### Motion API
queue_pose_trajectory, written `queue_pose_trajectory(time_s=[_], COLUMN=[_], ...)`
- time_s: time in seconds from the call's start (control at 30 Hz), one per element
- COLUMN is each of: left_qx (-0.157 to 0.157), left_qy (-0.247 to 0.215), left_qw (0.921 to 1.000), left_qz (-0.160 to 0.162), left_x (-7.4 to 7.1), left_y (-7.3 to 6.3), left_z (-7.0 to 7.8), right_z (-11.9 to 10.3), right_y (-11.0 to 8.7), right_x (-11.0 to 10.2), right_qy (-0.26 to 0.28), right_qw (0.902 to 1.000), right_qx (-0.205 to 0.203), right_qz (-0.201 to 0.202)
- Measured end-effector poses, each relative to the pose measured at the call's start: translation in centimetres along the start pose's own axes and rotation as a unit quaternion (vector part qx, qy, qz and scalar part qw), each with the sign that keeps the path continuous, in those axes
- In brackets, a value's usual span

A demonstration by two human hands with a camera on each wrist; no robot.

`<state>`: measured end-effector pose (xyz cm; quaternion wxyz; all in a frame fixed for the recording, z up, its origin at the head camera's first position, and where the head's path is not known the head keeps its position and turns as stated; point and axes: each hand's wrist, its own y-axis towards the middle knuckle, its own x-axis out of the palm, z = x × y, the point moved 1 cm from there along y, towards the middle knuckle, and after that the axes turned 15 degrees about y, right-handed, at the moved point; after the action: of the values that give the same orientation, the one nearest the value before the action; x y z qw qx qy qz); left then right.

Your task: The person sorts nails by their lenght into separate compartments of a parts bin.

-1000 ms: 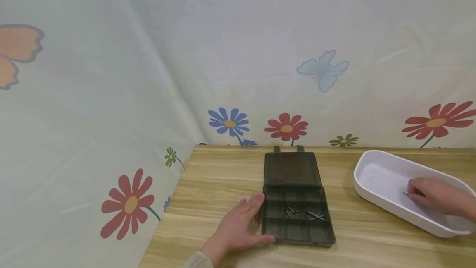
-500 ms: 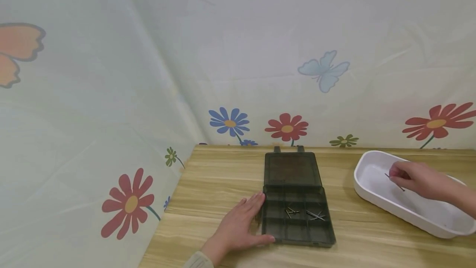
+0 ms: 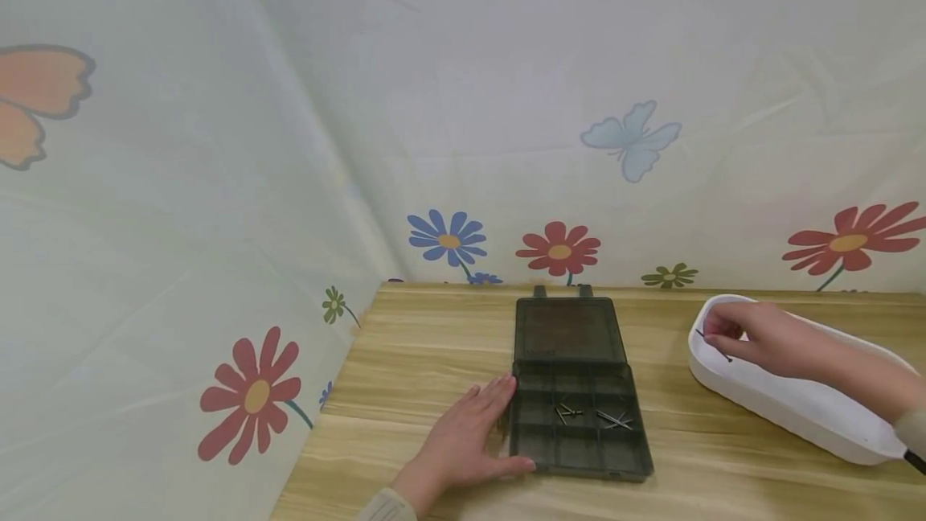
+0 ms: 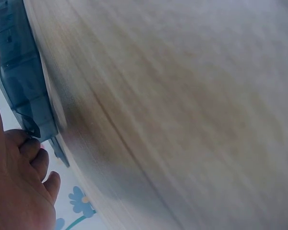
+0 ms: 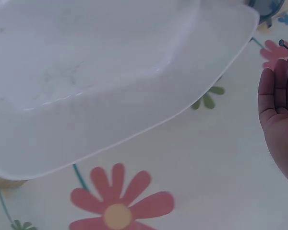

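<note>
My right hand [image 3: 774,342] pinches a thin dark nail [image 3: 727,357] over the left end of a white oblong tray [image 3: 777,415]. In the right wrist view the round head of that nail [image 5: 282,43] sticks out past the fingers. To the left lies a dark translucent compartment box [image 3: 531,449], its lid [image 3: 567,328] folded back. Its middle row holds several brass-coloured screws [image 3: 567,412] and, one compartment to the right, several silvery nails [image 3: 615,420]. My left hand [image 3: 463,445] rests against the box's left side, fingers extended, thumb at the front corner.
Everything stands on a wood-grain table [image 3: 405,352]. Behind and to the left hangs a pale curtain [image 3: 499,103] printed with flowers and butterflies, meeting the table's back edge. Bare wood lies between box and tray.
From inside the tray, my right hand has risen and moved left to the tray's left end, carrying the nail. My left hand and the box have stayed put.
</note>
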<state>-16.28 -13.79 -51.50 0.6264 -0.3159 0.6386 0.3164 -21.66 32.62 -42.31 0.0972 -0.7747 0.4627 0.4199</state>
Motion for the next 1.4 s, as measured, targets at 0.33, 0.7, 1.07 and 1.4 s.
queue_pose_trajectory(time_s=[0.33, 0.7, 1.07, 1.4], left_qx=[-0.003, -0.003, 0.001, -0.002], left_qy=[0.001, -0.005, -0.001, -0.004], left_qw=[1.0000, 1.0000, 1.0000, 1.0000], left_qz=[-0.004, -0.006, 0.003, -0.007], left_x=[0.1, 0.0, 0.1, 0.0], left_y=[0.0, 0.0, 0.0, -0.1], left_z=[-0.1, -0.2, -0.1, -0.1], right_z=[-2.8, -4.5, -4.8, -4.7], right_y=[3.3, 5.2, 5.6, 5.3], right_x=[3.7, 7.6, 10.1, 10.5], right_qy=[0.055, 0.039, 0.001, 0.009], right_qw=[0.9937, 0.9795, 0.9691, 0.9742], right_qx=[-0.078, -0.178, -0.225, -0.187], right_qz=[-0.059, -0.086, -0.102, -0.126])
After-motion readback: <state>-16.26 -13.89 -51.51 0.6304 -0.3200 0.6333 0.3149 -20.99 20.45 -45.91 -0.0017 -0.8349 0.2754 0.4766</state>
